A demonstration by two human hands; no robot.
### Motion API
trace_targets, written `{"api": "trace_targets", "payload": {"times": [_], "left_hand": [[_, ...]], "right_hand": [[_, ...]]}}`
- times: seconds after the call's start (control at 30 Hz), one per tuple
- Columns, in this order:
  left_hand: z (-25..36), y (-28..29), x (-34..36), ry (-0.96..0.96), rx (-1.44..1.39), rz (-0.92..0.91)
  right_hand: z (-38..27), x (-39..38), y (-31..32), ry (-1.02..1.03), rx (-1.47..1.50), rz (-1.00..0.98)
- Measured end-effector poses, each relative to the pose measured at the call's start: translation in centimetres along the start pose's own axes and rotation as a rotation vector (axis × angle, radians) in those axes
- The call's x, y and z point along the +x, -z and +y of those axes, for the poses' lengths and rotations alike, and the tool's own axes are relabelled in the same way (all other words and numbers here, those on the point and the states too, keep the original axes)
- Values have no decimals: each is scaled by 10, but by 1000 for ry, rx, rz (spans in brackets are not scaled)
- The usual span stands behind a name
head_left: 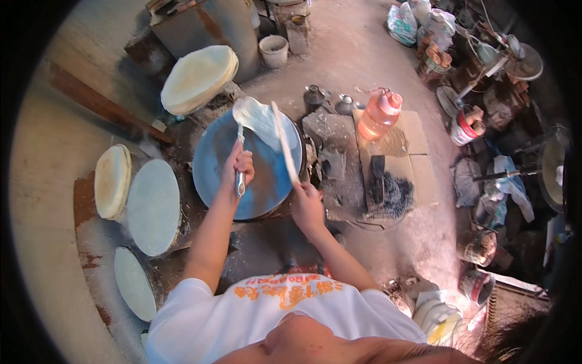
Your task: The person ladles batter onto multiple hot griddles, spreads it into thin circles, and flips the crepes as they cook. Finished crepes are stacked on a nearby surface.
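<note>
Both arms reach out from the near side, forearms converging. Left hand (238, 165) farther out — fingers wrapped in a fist, left forearm (212, 239) slanting far-right. Right hand (309, 209) nearer — fingers curled, right forearm (342, 258) slanting far-left. Hands apart.

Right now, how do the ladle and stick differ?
The ladle is in the left hand, the stick in the right hand. The ladle's handle end is shiny metal; the stick is pale and matte. The ladle's handle points nearly straight ahead; the stick slants left. Both reach over the griddle.
</note>
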State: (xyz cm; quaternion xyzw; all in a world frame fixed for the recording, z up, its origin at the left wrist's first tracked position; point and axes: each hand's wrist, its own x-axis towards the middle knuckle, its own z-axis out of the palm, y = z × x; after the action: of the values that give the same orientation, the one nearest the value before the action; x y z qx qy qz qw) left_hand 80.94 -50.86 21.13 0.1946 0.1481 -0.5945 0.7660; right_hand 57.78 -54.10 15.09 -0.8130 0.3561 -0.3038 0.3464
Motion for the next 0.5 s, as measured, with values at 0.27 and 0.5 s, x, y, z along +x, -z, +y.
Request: {"api": "trace_targets", "payload": {"times": [0.27, 0.5], "left_hand": [[27, 7, -26, -304, 790, 141], [47, 24, -47, -543, 1108, 258]], "right_hand": [[-3, 13, -1, 12, -189, 52], [-9, 45, -14, 204, -290, 16]]}}
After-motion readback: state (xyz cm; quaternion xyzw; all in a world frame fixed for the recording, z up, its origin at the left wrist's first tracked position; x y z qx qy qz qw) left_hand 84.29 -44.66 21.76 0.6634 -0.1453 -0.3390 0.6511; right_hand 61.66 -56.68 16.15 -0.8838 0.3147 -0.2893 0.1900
